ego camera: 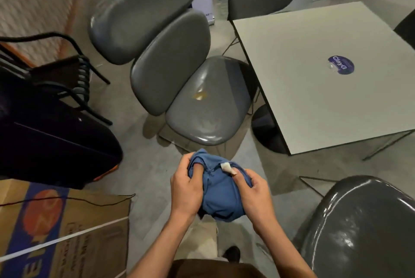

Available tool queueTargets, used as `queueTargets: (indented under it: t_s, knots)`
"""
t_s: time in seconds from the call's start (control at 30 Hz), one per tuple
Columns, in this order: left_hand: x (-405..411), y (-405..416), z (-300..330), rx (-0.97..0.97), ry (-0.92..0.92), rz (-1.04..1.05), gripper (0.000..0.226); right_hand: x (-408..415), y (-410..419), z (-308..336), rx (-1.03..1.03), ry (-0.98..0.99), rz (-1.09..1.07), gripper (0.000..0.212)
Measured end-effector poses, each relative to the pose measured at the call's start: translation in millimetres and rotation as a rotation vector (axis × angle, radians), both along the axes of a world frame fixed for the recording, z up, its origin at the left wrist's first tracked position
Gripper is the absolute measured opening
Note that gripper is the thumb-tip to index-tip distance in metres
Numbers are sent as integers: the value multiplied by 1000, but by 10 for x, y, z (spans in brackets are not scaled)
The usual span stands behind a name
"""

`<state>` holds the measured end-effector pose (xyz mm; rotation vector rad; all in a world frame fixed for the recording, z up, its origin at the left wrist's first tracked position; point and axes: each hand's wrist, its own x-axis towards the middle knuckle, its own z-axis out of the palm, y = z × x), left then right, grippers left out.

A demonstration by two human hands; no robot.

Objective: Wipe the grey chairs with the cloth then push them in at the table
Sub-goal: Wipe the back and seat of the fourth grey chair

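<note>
Our left hand (pixel 186 190) and right hand (pixel 254 190) both grip the bunched blue cloth (pixel 221 196) above the floor. We risk smearing the amber spill (pixel 198 95) across the grey chair (pixel 208 107) beside the bench (pixel 314 80).

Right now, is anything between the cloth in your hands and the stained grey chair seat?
Nothing visible: only bare floor separates the cloth, held by left hand and right hand, from the seat.
</note>
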<state>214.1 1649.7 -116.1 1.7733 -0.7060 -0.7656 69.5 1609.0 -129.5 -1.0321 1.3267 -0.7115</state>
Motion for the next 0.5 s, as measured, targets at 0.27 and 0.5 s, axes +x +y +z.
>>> queueTargets:
  t_s: [0.27,0.5]
  knots:
    - [670,-911,64,-51,35,80,37,688,-1028,98,-73,90,113,14]
    - [1160,-1463,82,-36,31,143,30,1217,-1617,148,-79,71,173,18]
